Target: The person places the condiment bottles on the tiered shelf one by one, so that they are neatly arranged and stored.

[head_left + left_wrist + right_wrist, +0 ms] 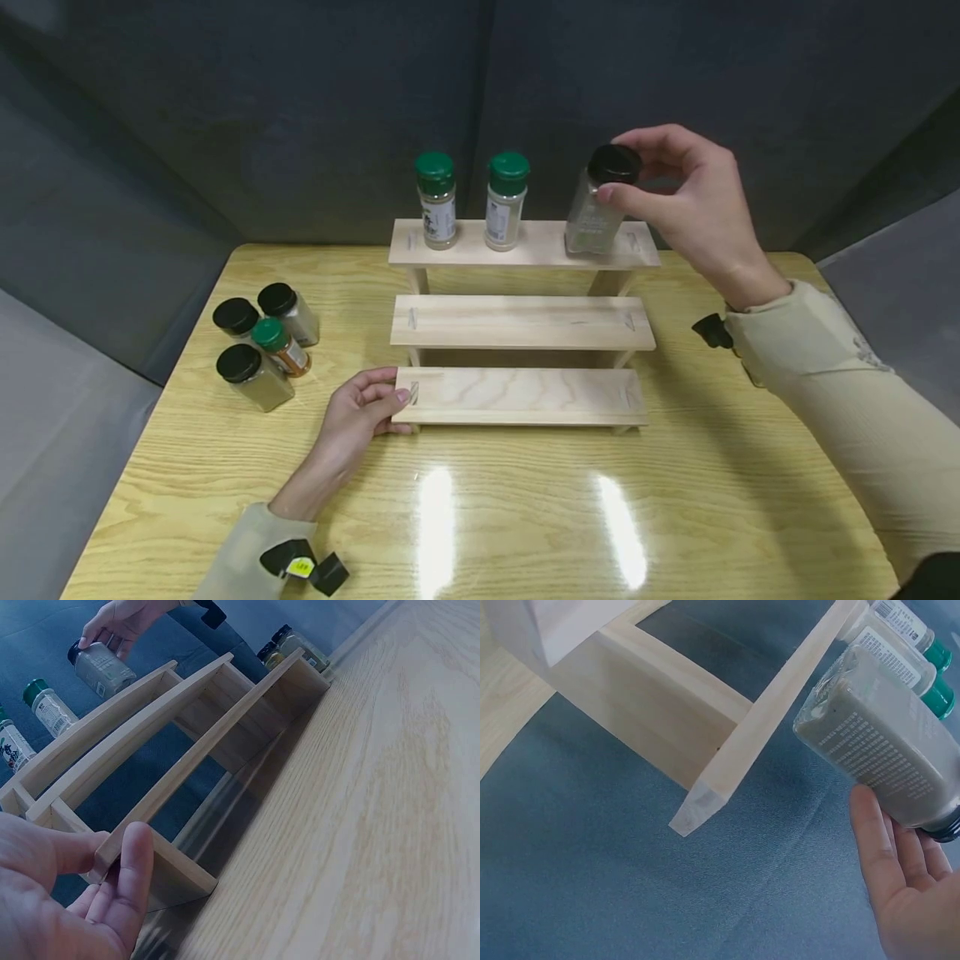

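Observation:
My right hand (690, 192) holds a clear, square-sided spice bottle (592, 221) by its black cap, tilted slightly. Greyish powder fills it, and its base is at the right end of the top shelf (543, 237) of a three-step wooden rack. In the right wrist view, the bottle (877, 739) shows printed text, with the fingers against its side near the cap. Left of it, two green-capped shakers (438, 218) stand on that same shelf. My left hand (352, 417) pinches the left end of the lowest shelf (521, 396), thumb on top and fingers below.
On the table's left stand several bottles: black-capped ones (262, 383) around a green-capped one (291, 357) with orange-red contents. More bottles (304, 646) appear beyond the rack's far end in the left wrist view. The middle shelf (521, 321) is bare wood. Dark panels (337, 125) rise behind the table.

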Motion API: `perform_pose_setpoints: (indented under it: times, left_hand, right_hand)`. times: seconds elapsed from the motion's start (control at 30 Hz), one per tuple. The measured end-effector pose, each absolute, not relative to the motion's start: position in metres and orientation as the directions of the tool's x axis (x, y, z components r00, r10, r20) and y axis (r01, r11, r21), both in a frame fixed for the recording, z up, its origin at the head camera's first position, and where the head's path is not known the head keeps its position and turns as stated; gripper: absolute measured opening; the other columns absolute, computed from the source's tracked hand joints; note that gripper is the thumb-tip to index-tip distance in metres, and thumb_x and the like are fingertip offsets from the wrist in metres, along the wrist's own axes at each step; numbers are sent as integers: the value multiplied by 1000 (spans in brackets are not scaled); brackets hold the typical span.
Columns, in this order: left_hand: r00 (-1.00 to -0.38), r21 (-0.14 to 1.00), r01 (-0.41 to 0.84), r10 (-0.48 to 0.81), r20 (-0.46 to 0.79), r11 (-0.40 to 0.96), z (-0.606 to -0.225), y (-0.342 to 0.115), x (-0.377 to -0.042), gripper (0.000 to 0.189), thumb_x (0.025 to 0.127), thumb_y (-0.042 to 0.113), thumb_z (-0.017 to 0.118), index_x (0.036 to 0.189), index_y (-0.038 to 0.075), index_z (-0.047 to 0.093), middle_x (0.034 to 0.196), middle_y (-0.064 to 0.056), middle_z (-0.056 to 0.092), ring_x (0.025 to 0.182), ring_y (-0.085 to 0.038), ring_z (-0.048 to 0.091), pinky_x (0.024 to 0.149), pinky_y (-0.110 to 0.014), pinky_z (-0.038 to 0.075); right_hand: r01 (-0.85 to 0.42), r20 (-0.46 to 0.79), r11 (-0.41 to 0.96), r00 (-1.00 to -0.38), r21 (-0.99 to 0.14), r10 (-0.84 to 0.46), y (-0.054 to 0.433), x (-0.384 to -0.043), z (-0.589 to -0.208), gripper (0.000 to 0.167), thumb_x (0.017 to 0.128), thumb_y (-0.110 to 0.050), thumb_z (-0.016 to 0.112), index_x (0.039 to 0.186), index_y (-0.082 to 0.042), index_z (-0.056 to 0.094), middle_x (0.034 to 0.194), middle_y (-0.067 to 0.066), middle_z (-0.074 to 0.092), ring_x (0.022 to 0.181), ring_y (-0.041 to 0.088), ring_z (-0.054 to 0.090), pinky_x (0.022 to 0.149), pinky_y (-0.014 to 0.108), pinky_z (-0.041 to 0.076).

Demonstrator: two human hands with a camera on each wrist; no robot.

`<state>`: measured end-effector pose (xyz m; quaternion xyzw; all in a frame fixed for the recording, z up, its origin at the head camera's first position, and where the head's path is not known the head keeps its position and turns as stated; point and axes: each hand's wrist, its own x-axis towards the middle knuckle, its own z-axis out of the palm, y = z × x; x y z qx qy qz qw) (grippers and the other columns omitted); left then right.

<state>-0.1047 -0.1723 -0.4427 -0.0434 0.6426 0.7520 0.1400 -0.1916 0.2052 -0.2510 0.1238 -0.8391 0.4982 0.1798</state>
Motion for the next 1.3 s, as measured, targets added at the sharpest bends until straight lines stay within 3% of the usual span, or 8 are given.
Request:
perform_pose_setpoints:
  times: [1.3]
  left_hand:
    - [-958, 957, -258, 165, -236, -131, -441, -170, -103, 45, 107, -9, 63, 147, -15, 44, 97, -6, 66, 90, -14, 71, 76, -33, 70]
  right_hand:
    - [-357, 387, 460, -922, -813, -32, 206, -191, -257, 42, 93, -9, 87, 134, -15, 75, 115, 0, 73, 103, 19, 65, 82, 23, 53]
